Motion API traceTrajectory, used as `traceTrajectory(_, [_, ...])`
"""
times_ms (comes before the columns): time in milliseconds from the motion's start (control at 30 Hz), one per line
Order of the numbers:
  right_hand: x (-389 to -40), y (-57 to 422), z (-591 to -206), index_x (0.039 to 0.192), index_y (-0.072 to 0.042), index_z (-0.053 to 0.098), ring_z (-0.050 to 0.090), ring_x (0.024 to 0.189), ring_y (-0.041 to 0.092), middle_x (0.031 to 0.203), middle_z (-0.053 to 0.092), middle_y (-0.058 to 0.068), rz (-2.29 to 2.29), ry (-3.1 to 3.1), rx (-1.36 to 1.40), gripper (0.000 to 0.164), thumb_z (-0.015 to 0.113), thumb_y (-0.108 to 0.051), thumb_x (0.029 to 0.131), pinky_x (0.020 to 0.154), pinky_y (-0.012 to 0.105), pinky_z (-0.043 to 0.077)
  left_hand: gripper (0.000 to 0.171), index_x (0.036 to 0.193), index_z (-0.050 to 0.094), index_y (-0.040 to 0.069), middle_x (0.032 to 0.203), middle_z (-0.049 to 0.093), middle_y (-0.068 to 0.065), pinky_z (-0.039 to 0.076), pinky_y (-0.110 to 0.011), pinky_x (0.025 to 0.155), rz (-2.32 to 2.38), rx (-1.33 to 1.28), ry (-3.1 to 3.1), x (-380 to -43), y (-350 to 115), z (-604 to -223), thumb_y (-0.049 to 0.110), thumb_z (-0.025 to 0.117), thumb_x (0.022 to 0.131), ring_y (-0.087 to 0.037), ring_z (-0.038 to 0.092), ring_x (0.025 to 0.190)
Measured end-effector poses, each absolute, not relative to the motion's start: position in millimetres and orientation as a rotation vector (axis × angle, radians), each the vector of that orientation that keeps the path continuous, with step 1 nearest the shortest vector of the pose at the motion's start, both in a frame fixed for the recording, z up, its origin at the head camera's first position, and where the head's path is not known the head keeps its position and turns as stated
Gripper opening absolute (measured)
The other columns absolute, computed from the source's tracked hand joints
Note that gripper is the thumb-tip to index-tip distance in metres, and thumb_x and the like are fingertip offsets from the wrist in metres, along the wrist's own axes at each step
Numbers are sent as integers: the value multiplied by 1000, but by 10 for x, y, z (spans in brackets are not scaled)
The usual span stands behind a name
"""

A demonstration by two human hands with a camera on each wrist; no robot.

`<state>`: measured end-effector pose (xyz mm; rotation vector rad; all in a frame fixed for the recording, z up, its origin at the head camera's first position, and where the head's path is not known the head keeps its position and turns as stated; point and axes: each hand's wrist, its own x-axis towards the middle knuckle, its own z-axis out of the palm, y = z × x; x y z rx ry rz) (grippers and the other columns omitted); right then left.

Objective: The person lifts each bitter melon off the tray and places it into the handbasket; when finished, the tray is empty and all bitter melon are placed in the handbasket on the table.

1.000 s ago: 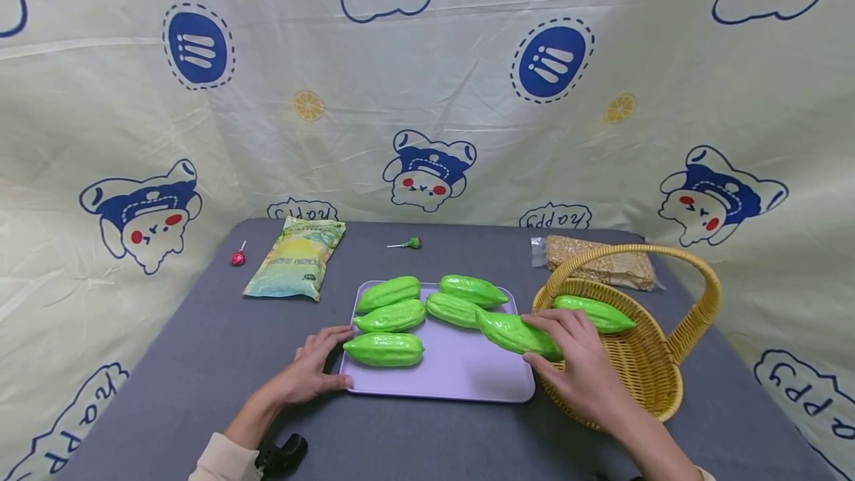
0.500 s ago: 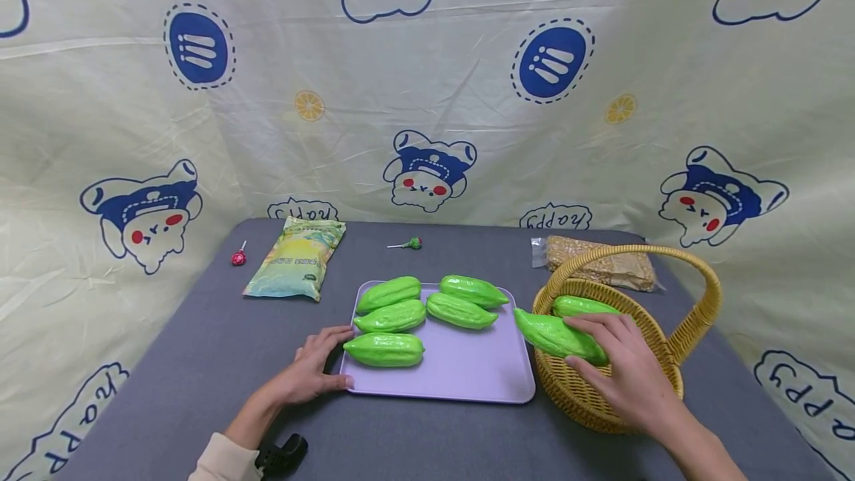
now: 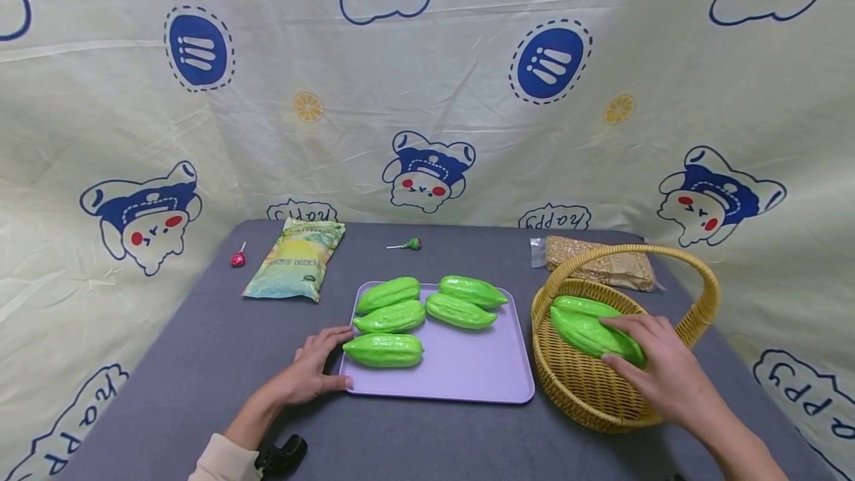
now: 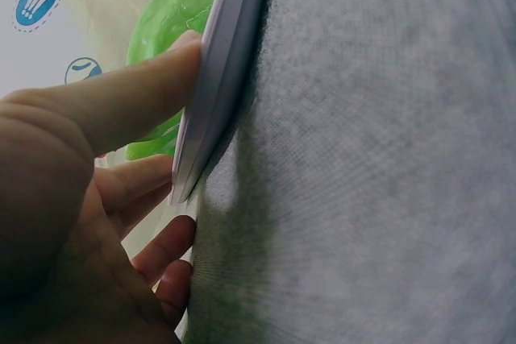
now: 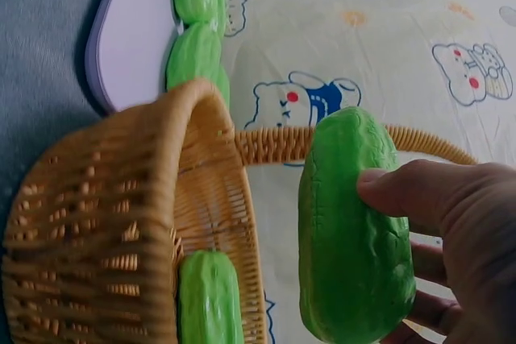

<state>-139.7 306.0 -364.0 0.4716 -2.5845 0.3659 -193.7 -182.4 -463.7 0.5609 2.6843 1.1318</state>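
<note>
In the head view my right hand [image 3: 677,373] grips a green bitter melon [image 3: 589,334] over the wicker basket [image 3: 601,401], thumb on one side and fingers on the other. The right wrist view shows this melon above the basket's rim, with a second bitter melon [image 5: 210,300] lying inside. My left hand [image 3: 309,368] rests at the left edge of a lilac tray [image 3: 470,373], its extended thumb and fingertips touching the rim. On the tray, several bitter melons [image 3: 385,349] lie in two groups, left and back right.
Behind the basket lies a clear bag of grain [image 3: 601,262]. A yellow-green packet [image 3: 297,262] sits at the back left, beside a red lollipop [image 3: 237,258]. A green lollipop [image 3: 413,243] lies behind the tray. The basket's tall handle [image 3: 701,280] arches up at the right.
My right hand has carried the bitter melon rightward from above the tray's right edge to over the basket. The left hand has stayed at the tray's edge.
</note>
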Motion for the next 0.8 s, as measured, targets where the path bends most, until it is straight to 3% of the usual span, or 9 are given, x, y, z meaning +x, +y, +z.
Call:
traceTrajectory(200, [-1488, 3171, -3623, 113, -8, 63, 48, 89, 22, 106, 62, 13, 372, -2669, 444, 44, 79, -17, 73, 67, 31, 35, 73, 140, 42, 10, 148, 33, -10, 24, -45, 91, 1135, 555, 2685, -1936, -1821, -4630, 35, 74, 79, -36, 29, 129])
traceTrajectory(600, [-1703, 3269, -3561, 117, -7, 62, 52, 103, 39, 115, 60, 22, 413, -2871, 412, 42, 73, -24, 81, 77, 51, 41, 72, 140, 43, 9, 148, 34, -11, 24, -45, 90, 1137, 564, 2688, -1930, -1822, -4637, 34, 73, 79, -35, 29, 129])
traceTrajectory(800, [-1791, 3320, -3591, 120, -7, 60, 50, 107, 42, 121, 58, 24, 427, -2937, 380, 45, 72, -27, 82, 79, 54, 40, 73, 139, 43, 8, 147, 35, -11, 24, -43, 89, 1142, 588, 2698, -1928, -1820, -4655, 34, 73, 79, -35, 30, 128])
